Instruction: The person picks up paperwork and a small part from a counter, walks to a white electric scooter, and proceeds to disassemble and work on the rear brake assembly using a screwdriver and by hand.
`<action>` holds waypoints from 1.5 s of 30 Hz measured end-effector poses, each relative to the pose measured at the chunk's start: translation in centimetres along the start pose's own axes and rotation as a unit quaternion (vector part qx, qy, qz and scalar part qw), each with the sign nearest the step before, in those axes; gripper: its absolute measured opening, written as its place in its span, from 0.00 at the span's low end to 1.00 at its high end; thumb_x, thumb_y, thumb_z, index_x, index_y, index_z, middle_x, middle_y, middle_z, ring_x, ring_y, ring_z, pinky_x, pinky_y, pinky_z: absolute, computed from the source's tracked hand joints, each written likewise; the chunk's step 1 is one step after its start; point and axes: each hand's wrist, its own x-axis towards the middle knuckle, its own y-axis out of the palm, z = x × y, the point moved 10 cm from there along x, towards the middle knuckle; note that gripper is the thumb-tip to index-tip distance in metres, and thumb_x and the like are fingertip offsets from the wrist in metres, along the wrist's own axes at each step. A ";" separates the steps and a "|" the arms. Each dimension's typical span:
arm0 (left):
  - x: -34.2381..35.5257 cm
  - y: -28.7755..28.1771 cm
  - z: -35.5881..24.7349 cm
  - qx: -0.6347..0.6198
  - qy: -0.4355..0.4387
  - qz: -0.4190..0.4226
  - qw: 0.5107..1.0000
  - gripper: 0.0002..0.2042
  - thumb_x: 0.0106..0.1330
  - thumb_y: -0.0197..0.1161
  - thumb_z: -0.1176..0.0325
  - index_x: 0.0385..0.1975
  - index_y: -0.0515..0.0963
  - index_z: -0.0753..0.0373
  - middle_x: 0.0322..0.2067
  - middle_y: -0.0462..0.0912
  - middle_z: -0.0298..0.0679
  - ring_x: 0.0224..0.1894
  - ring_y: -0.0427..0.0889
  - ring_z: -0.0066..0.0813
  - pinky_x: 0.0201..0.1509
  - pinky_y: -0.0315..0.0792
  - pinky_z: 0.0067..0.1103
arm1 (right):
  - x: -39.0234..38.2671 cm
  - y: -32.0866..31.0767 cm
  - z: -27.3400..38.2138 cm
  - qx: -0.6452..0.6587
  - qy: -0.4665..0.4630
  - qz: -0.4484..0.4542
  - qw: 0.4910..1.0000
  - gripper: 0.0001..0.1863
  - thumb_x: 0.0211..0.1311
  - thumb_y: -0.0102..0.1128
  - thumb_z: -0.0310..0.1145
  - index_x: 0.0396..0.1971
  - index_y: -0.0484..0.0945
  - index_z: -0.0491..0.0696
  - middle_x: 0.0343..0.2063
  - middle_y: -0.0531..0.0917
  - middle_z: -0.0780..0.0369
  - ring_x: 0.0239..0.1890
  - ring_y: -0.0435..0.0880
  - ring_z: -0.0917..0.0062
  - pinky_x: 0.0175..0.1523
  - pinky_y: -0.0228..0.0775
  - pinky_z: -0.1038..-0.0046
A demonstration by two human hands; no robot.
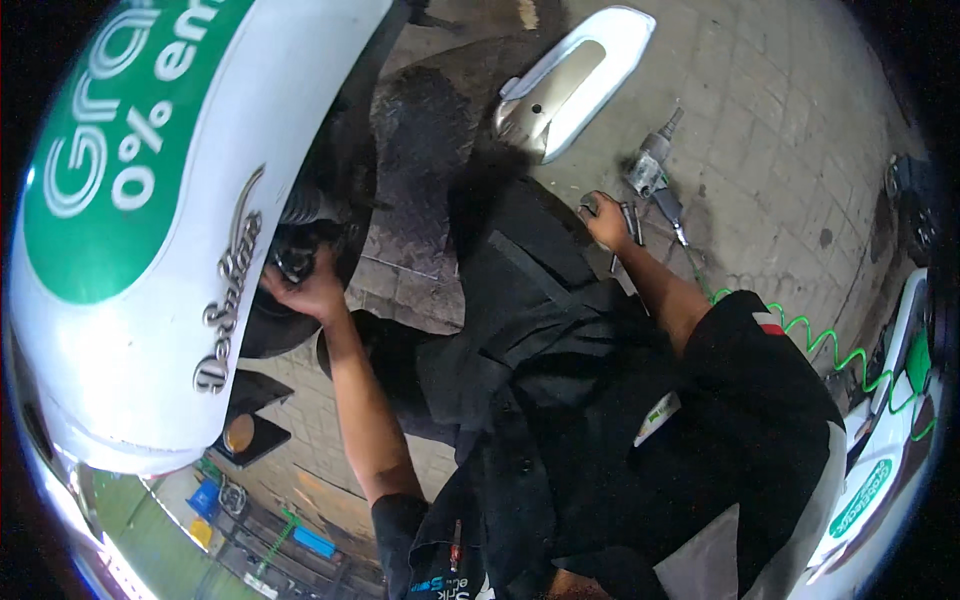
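Observation:
Under the white scooter body panel point(140, 360), my left hand point(310, 288) is closed around a dark rounded part point(293, 258) beside the wheel. A coil spring point(300, 207) shows just above it. Shadow hides how far the fingers wrap around the part. My right hand point(604, 222) is low near the paved floor, beside my knee, its fingers curled on a small dark object point(589, 203) whose kind is unclear. Metal hand tools point(633, 222) lie by that wrist. Farther right, an air impact wrench point(652, 165) rests on the floor.
A detached white and silver panel point(590, 85) lies on the floor ahead. From the impact wrench a green coiled hose point(850, 360) runs right toward another white vehicle point(870, 490). Blue and yellow items point(204, 497) stand at lower left.

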 end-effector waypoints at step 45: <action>2.1 2.2 -2.3 0.199 0.008 0.230 0.953 0.40 0.32 0.80 0.55 0.49 0.75 0.71 0.52 0.75 0.56 0.53 0.74 0.54 0.55 0.70 0.37 | -4.2 4.2 42.1 0.549 -0.197 0.215 0.783 0.14 0.60 0.65 0.33 0.43 0.79 0.41 0.33 0.82 0.66 0.33 0.78 0.87 0.39 0.72 0.79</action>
